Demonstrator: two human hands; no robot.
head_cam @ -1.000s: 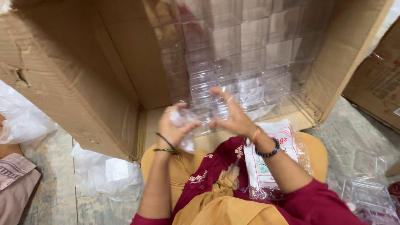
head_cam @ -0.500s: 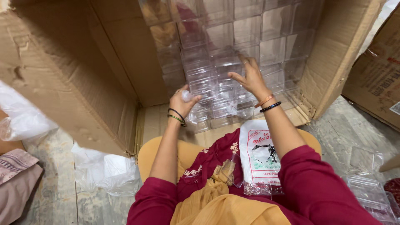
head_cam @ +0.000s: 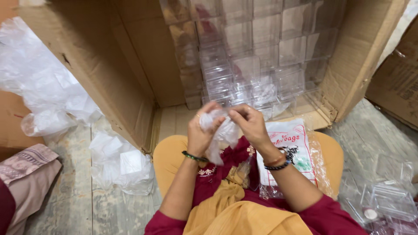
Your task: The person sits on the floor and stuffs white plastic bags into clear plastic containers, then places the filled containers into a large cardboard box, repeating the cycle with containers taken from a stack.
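Note:
Both my hands are raised over my lap and pinch the top of a small clear plastic bag (head_cam: 220, 135) that hangs down between them. My left hand (head_cam: 201, 130) grips its left edge, my right hand (head_cam: 250, 124) its right edge. Just beyond my hands lies a big cardboard box (head_cam: 109, 65) on its side, filled with stacked clear plastic containers (head_cam: 257, 65). A flat packet of plastic bags (head_cam: 289, 150) with red and green print rests on my right thigh.
Crumpled clear plastic bags (head_cam: 117, 163) lie on the floor at the left, with more plastic wrap (head_cam: 39, 87) further back. Loose clear containers (head_cam: 387, 200) sit at the lower right. Another cardboard box (head_cam: 398, 82) stands at the right. Another person's leg (head_cam: 21, 174) shows at the lower left.
My hands have drawn back from the stacked containers in the box to my lap. They now hold a small clear bag between them.

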